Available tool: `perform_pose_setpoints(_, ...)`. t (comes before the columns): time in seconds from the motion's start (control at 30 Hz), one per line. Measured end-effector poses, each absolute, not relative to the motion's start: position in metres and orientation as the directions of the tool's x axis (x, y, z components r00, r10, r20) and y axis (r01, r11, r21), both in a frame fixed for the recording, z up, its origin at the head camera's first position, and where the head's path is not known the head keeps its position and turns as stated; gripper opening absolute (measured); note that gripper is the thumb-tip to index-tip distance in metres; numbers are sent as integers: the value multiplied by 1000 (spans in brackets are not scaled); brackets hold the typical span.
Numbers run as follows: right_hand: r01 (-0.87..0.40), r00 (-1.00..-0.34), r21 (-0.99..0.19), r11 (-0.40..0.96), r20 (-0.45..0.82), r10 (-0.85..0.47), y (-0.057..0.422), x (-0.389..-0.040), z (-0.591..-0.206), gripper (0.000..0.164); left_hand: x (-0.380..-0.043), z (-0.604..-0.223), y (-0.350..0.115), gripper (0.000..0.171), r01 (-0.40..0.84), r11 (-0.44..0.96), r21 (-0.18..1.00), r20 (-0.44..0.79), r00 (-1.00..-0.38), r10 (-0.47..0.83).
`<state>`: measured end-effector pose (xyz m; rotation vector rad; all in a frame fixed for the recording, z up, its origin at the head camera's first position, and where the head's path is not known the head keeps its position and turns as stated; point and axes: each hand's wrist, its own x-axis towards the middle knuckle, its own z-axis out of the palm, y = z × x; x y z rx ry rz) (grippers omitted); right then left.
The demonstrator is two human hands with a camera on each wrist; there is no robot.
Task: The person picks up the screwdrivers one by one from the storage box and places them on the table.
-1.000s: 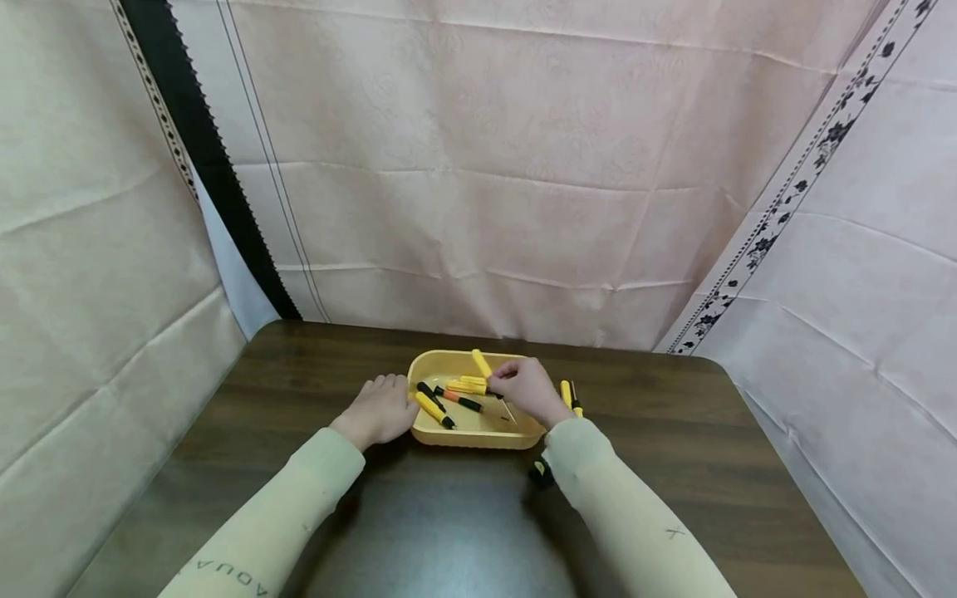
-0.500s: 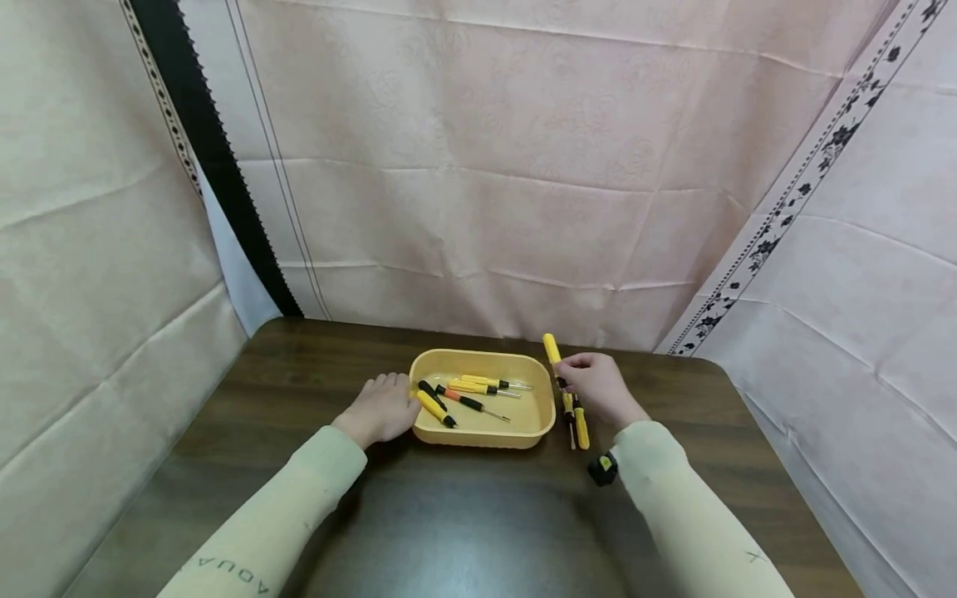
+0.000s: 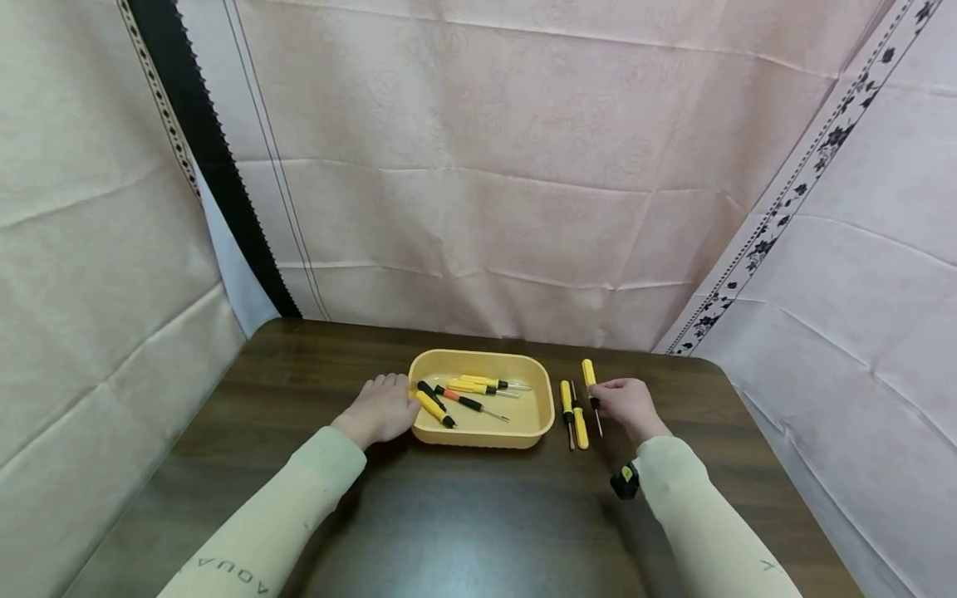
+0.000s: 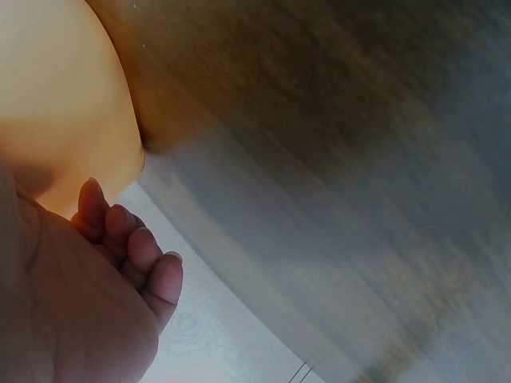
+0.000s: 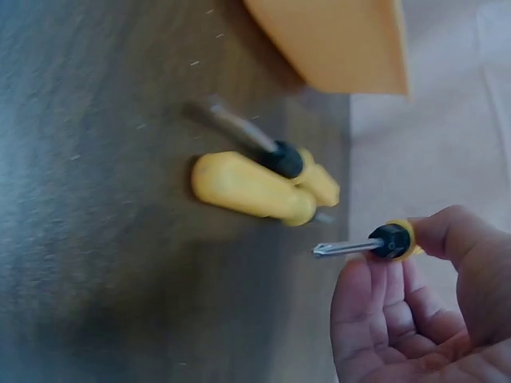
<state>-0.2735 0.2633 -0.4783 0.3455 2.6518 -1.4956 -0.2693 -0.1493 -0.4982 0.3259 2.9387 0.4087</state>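
My right hand point(image 3: 626, 404) pinches a yellow and black screwdriver point(image 3: 588, 373) to the right of two others. In the right wrist view its cross-shaped metal tip point(image 5: 327, 249) points away from the thumb. Beside it on the table lie one yellow screwdriver point(image 3: 566, 399) and another point(image 3: 581, 430), handles at opposite ends. With relaxed fingers, my left hand point(image 3: 383, 407) rests against the left side of a yellow tray point(image 3: 527, 425); its thumb is hidden in the left wrist view. An orange and black screwdriver point(image 3: 465, 401) and several other screwdrivers, mostly yellow-handled, lie inside the tray.
The dark wooden table point(image 3: 449, 507) ends at a pale cloth point(image 3: 478, 208) hanging behind it. More cloth hangs at both sides. A small black device point(image 3: 625, 481) sits at the right wrist.
My right hand has carried the screwdriver out of the tray, rightward past the two on the table, and lowered it near the tabletop. The left hand and tray have stayed put.
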Motion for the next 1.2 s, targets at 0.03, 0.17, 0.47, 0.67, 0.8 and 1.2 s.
perform_pose_setpoints(0.03, 244, -969, -829, 504, -187, 161, 265, -273, -481, 32, -269, -498, -149, 55, 191, 939, 285, -126, -964, 234)
perform_pose_setpoints(0.17, 303, -952, -808, 505, -233, 199, 268, -273, -494, 30, -268, -498, -149, 55, 188, 940, 286, -134, -963, 233)
perform_pose_setpoints(0.47, 362, -931, -780, 510, -274, 241, 269, -276, -508, 26, -268, -498, -148, 55, 189, 938, 291, -141, -961, 238)
perform_pose_setpoints(0.67, 364, -931, -759, 540, -273, 244, 268, -275, -509, 27, -268, -497, -148, 56, 195, 937, 291, -144, -959, 244)
perform_pose_setpoints(0.8, 356, -934, -737, 575, -262, 243, 266, -275, -508, 28, -268, -496, -149, 56, 194, 937, 291, -141, -960, 242)
perform_pose_setpoints(1.2, 366, -931, -789, 494, -304, 204, 272, -278, -509, 25, -268, -495, -150, 55, 180, 938, 295, -152, -961, 232)
